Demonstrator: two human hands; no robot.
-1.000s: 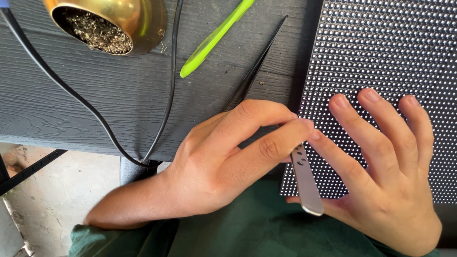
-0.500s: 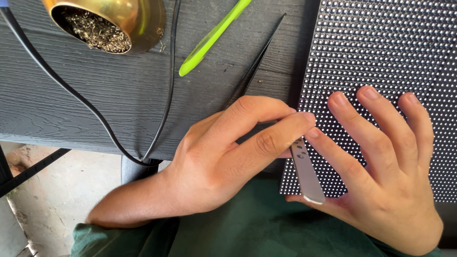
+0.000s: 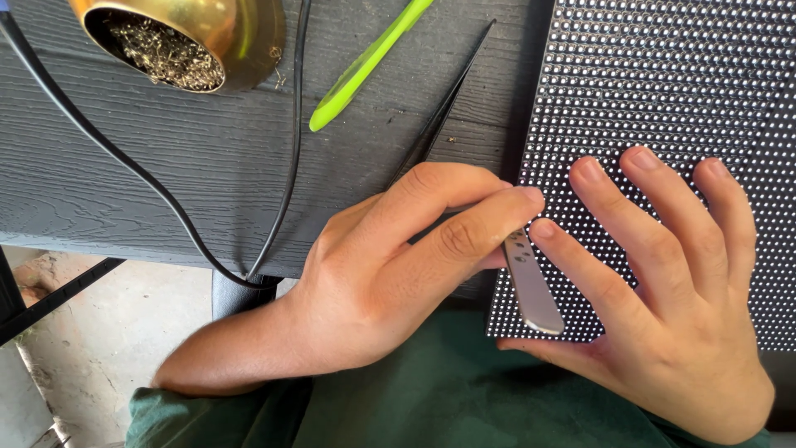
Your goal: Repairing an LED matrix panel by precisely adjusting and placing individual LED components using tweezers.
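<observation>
Single head view, looking steeply down, close over table edge (image 3: 166, 207).

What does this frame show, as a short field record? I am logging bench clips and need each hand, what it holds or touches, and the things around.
left hand: left hand pinches a flat silver metal tool between thumb and fingers
right hand: right hand lies spread, fingertips on the dotted panel
panel: black, covered in a grid of small pale dots, lying flat at the bench edge
bench: dark grey wood-grain bench
nearby: black tweezers, green tool, brass bowl of wire wool, black cables
</observation>
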